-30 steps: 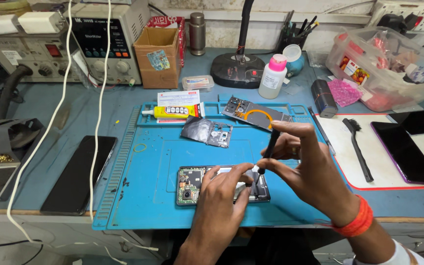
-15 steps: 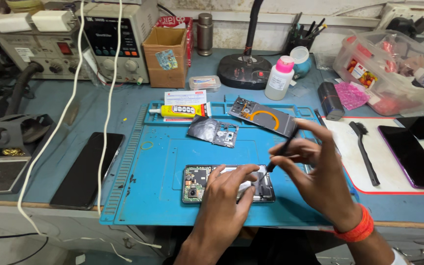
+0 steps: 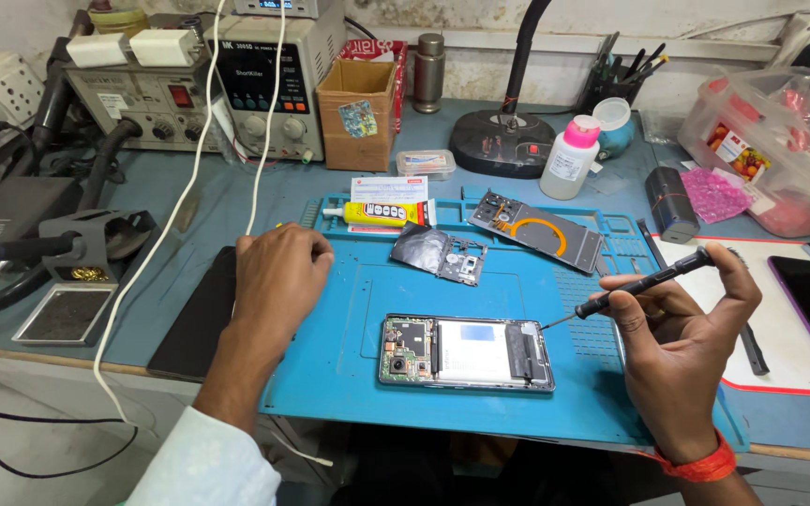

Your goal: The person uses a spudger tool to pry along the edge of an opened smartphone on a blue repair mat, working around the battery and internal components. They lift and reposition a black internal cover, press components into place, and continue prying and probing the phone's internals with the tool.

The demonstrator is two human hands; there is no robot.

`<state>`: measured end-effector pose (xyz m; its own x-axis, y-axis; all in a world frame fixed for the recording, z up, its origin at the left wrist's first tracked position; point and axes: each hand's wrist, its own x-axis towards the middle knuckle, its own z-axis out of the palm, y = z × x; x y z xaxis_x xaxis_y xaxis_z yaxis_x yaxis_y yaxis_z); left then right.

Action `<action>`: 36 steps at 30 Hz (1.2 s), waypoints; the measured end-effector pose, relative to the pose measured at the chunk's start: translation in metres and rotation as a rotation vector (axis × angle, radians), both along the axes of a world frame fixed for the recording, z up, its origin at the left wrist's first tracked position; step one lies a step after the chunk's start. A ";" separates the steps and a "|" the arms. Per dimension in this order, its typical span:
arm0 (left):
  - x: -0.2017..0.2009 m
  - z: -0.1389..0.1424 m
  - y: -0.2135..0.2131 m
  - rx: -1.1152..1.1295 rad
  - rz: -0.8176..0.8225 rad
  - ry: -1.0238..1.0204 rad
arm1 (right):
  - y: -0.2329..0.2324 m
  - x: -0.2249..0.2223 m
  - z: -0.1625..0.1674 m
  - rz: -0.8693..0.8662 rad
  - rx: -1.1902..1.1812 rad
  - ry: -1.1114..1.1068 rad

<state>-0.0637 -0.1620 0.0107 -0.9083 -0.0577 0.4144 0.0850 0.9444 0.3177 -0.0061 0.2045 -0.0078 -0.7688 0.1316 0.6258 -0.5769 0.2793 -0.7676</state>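
Two hands are at work over a blue repair mat (image 3: 349,300). Nearest the camera, the right hand (image 3: 682,351) is curled around a slim black screwdriver (image 3: 644,281), thumb and fingers pinching its shaft, with the handle slanting up to the right and the fine tip pointing down-left, just beside the right edge of the opened phone (image 3: 466,352). That phone lies flat on the mat with its back off — circuit board and camera at the left end, pale battery in the middle. An orange band sits at the right wrist.

The left hand (image 3: 278,276) rests farther left at the mat's edge, fingers bent under in a loose fist, holding nothing that shows; it is well apart from the phone. Just beside it, off the mat, lies a dark slab-like screen (image 3: 201,319).

Beyond the phone lie a small black inner cover (image 3: 440,253) and a longer back panel with an orange ring (image 3: 536,230) — both on the mat. A yellow glue tube (image 3: 382,215) lies by the mat's far edge. Farther back stand a cardboard box (image 3: 358,112), a white bottle with a pink cap (image 3: 569,164), a round black lamp base (image 3: 503,145) and bench power units (image 3: 255,80).
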 end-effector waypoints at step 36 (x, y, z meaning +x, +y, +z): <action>-0.007 -0.001 0.016 0.347 -0.317 -0.117 | 0.006 0.001 -0.003 0.001 0.009 0.021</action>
